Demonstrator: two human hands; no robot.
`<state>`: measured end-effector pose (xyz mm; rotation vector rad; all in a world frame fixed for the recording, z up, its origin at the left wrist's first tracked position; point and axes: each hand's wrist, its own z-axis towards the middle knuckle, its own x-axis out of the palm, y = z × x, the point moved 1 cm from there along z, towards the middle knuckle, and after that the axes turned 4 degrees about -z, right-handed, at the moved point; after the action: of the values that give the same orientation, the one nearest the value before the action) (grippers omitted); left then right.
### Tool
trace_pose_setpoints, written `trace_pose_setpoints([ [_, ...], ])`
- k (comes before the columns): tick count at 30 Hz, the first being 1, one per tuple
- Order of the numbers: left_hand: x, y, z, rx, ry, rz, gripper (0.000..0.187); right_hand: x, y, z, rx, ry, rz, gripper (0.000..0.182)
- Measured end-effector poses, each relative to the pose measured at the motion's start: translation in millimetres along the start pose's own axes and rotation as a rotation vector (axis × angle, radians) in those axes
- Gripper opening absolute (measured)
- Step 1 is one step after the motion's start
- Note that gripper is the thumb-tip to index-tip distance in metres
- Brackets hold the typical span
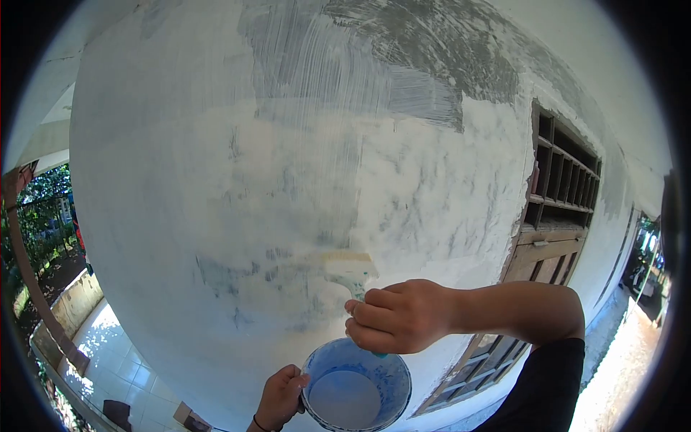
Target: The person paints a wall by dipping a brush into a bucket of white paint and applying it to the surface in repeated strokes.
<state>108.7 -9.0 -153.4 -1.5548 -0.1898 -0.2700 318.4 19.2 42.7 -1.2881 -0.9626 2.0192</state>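
Note:
A wide flat brush (351, 270) with pale bristles lies against the patchy white and grey wall (288, 165). My right hand (403, 315) is closed around its handle, just above the bucket. Below it, my left hand (282, 396) grips the rim of a blue bucket (397, 385) at its left side. Whitish liquid (345, 398) stands inside the bucket. Grey, streaky patches show on the upper part of the wall and behind the brush.
A wooden door (545, 261) with a slatted vent (565, 173) above it stands at the right. White floor tiles (133, 371), a low ledge and greenery are at the left. A bright path (626, 374) runs along the far right.

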Motion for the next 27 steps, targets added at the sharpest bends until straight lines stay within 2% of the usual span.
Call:
trace_pose_setpoints([
  [2,2.7,0.4,-1.0,-0.010,-0.008,-0.002,0.019,-2.5,4.9,-4.9,0.143,0.030,0.275,0.012],
  [4,5.9,0.0,-1.4,-0.010,-0.004,0.002,0.019,-7.1,-9.4,-5.7,0.195,0.089,0.327,0.017],
  [5,7.3,0.2,-2.0,-0.013,0.003,0.006,0.019,-5.7,-24.1,-5.1,0.172,0.015,0.293,0.016],
  [6,9.4,0.2,-2.9,-0.021,0.002,0.006,0.019,-10.7,-42.5,-3.0,0.162,0.030,0.228,0.016],
  [8,13.5,-1.7,-3.1,0.005,0.001,0.068,0.019,-36.3,-75.4,11.9,0.340,0.099,0.266,0.018],
  [11,14.1,0.2,0.4,-0.016,0.020,0.062,0.019,-65.1,-125.0,34.6,0.336,-0.052,-0.038,0.015],
  [13,13.3,4.2,2.1,-0.025,0.013,0.030,0.019,-84.8,-144.0,52.3,0.441,-0.018,-0.236,0.016],
  [14,13.9,5.2,3.1,-0.024,0.008,0.001,0.020,-88.9,-152.9,56.1,0.374,-0.113,-0.268,0.015],
  [16,16.1,5.2,4.4,-0.038,-0.001,0.002,0.020,-105.0,-160.9,65.6,0.246,-0.135,-0.136,0.013],
  [17,15.9,5.3,5.1,-0.050,-0.009,0.006,0.020,-99.4,-156.9,62.6,0.248,-0.133,-0.131,0.013],
  [19,17.7,3.8,5.5,-0.060,0.000,0.006,0.020,-79.9,-135.1,50.0,0.135,-0.115,-0.453,0.012],
  [20,17.7,3.8,5.1,-0.067,0.010,0.010,0.020,-62.6,-122.0,39.2,0.163,-0.092,-0.356,0.018],
  [22,16.8,5.8,3.6,-0.061,0.012,0.008,0.020,-18.6,-76.7,12.2,0.029,-0.042,-0.436,0.015],
  [23,16.6,7.8,3.2,-0.051,0.015,0.002,0.020,-2.6,-52.1,-1.8,-0.004,0.011,-0.294,0.017],
  [24,15.0,11.2,2.9,-0.054,0.018,0.005,0.020,14.3,-25.6,-13.8,-0.024,-0.026,-0.194,0.017],
  [27,11.8,19.0,1.6,-0.067,0.010,0.017,0.020,24.4,30.8,-29.2,0.049,0.017,0.131,0.015],
])
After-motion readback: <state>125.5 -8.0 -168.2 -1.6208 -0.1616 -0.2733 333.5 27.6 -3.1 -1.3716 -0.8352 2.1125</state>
